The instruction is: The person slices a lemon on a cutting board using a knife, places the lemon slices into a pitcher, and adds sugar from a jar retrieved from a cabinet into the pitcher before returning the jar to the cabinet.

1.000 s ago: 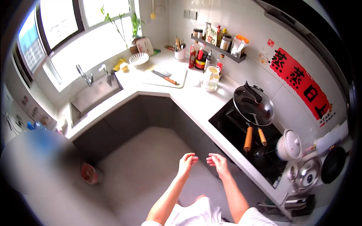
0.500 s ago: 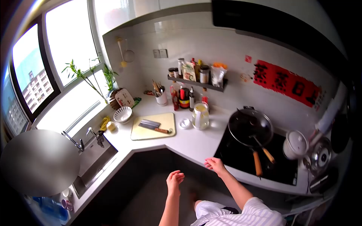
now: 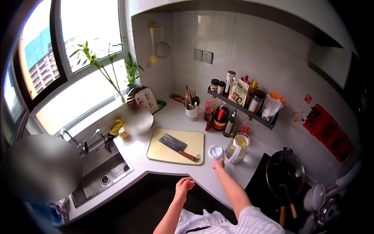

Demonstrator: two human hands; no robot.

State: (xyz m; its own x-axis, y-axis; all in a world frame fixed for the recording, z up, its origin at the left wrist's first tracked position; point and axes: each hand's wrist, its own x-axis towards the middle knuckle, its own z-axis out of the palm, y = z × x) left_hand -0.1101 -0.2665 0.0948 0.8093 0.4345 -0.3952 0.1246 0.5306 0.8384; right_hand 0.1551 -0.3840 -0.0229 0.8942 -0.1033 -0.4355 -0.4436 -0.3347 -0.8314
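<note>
My right hand (image 3: 219, 163) reaches over the counter to the near edge of a small round white lid or dish (image 3: 215, 151); its fingers are bent and too small to tell whether they grip it. My left hand (image 3: 184, 188) hovers in front of the counter edge, fingers curled together, what they hold, if anything, hidden. Left of the white dish lies a cream cutting board (image 3: 175, 135) with a cleaver (image 3: 173, 142) on it, its wooden handle toward the right. A glass pitcher (image 3: 237, 148) with a white handle and yellowish pieces inside stands right of the dish.
At left are the steel sink (image 3: 97, 171) and faucet (image 3: 72, 140). A utensil cup (image 3: 192, 113), bottles (image 3: 221, 119) and a wall shelf (image 3: 243, 107) are at the back. A lidded wok (image 3: 285, 174) sits on the black stove at right.
My right hand has moved forward and left, from beside the stove to the white dish. My left hand remains before the counter. The view has turned toward the cutting board.
</note>
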